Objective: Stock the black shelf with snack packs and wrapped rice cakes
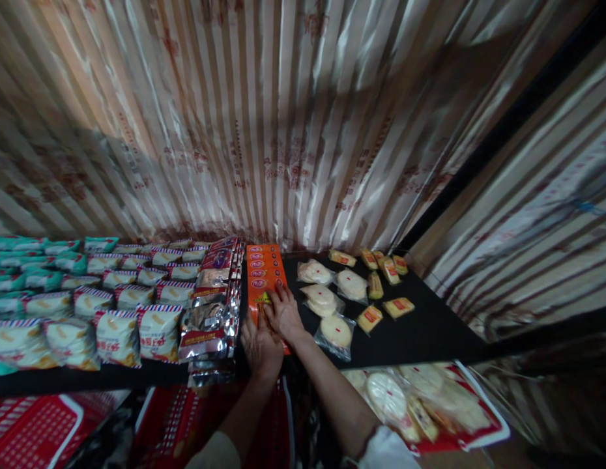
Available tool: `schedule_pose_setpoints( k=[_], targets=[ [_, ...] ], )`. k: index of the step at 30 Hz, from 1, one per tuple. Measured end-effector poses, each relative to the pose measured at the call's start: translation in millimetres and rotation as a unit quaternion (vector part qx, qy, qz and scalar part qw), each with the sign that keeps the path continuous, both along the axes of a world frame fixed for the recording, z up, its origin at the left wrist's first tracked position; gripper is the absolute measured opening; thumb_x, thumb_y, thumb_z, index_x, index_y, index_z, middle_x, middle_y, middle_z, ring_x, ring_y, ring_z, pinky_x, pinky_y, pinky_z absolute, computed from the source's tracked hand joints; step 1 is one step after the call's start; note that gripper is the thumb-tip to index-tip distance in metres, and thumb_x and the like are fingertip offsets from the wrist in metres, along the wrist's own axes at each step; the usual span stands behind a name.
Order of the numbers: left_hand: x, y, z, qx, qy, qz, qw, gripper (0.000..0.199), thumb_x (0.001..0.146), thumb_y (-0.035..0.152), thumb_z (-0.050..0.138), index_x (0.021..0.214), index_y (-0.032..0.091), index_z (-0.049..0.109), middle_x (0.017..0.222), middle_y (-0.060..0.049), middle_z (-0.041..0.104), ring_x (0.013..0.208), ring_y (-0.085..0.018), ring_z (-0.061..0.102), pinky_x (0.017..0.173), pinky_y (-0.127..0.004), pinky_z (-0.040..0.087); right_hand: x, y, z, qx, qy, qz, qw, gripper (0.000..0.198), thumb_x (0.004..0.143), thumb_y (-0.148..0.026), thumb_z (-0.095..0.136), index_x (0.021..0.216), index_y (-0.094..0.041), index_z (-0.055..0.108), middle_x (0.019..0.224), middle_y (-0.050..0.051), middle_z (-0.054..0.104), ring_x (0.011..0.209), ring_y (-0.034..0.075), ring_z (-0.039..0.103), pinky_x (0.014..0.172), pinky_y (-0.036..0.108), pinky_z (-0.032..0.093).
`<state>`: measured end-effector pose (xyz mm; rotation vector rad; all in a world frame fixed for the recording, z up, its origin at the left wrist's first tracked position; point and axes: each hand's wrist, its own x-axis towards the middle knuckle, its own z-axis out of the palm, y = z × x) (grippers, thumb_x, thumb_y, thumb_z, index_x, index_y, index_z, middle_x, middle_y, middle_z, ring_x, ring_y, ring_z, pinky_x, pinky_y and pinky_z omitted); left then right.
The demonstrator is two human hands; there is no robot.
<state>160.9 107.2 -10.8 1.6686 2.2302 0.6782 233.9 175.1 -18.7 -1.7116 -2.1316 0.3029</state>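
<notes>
A row of orange packets [262, 264] with white oval print lies on the black tabletop, running away from me. My left hand [261, 348] touches the near left part of the row, its fingers stretched along the packets. Across the right side lies my right hand [285, 314], fingers spread flat on the orange surface close to a small yellow-green patch. The hands hide the near end of the row. Immediately left stand silver-and-brown foil packets [208, 316] in an overlapping row. To the right are several round, pale flatbreads in clear bags [335, 332].
Small yellow-wrapped cakes [370, 318] lie farther right. White bread-like packs with striped tops [159, 332] and teal packs [39, 277] fill the left. Red baskets [34, 433] sit below the front edge; a red crate [489, 417] holds more bagged food. Striped sheeting [283, 117] hangs behind.
</notes>
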Motion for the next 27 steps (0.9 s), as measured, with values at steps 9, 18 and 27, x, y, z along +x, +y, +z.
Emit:
schedule_pose_setpoints(
  k=[9, 18, 27],
  targets=[
    [-2, -3, -10.3, 0.006, -0.014, -0.057, 0.998, 0.059, 0.075, 0.012, 0.044, 0.133, 0.009, 0.04, 0.139, -0.014, 0.041, 0.13, -0.026, 0.033, 0.108, -0.039, 0.026, -4, 0, -1, -0.008, -0.008, -0.017, 1.0, 0.047, 0.085, -0.031, 0.045, 0.13, -0.018, 0.046, 0.144, 0.012, 0.033, 0.133, 0.029, 0.023, 0.102, 0.044, 0.03],
    [-6, -21, 1.6, 0.051, -0.067, -0.076, 0.994, 0.057, 0.072, 0.008, 0.043, 0.129, 0.011, 0.045, 0.141, -0.01, 0.04, 0.133, -0.024, 0.027, 0.111, -0.037, 0.023, -3, -8, 3, 0.089, 0.071, 0.008, 0.993, 0.036, 0.087, -0.029, 0.041, 0.115, -0.015, 0.057, 0.139, 0.012, 0.04, 0.132, 0.025, 0.026, 0.106, 0.043, 0.028],
    [-53, -121, -29.6, 0.016, -0.219, -0.186, 0.958, 0.035, 0.079, 0.009, 0.037, 0.103, 0.018, 0.061, 0.115, -0.009, 0.06, 0.111, -0.017, 0.052, 0.1, -0.029, 0.04, -17, -121, 19, -0.03, 0.176, 0.119, 0.977, 0.029, 0.09, -0.032, 0.035, 0.089, -0.02, 0.062, 0.089, 0.008, 0.062, 0.089, 0.018, 0.058, 0.083, 0.029, 0.046]
  ],
)
